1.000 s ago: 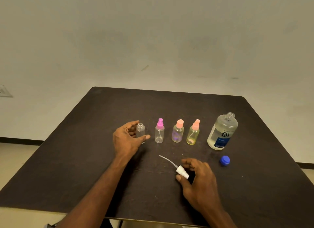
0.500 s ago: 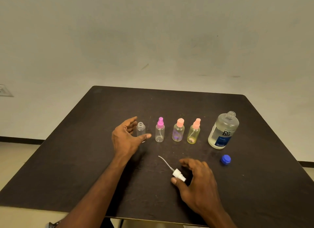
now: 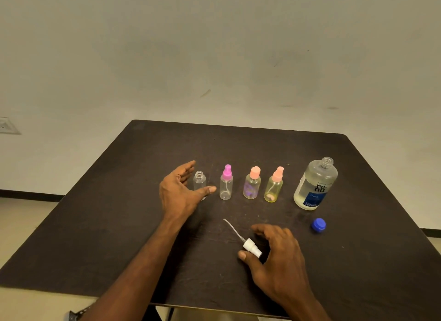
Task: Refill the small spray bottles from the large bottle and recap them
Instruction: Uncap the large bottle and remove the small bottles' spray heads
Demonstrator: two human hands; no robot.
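One "renu" label, subtext illegible: large bottle (image 3: 315,184)

Four small bottles (image 3: 226,185) in a row on table (image 3: 95,225), large bottle (image 3: 315,184) right, spray head (image 3: 251,246) in front

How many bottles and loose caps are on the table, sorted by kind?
Small bottles with caps on: 3 (pink cap, peach cap, peach sprayer)
Small bottle, uncapped: 1
Large bottle, open: 1
Loose white sprayer: 1
Loose blue cap: 1
Total: 7
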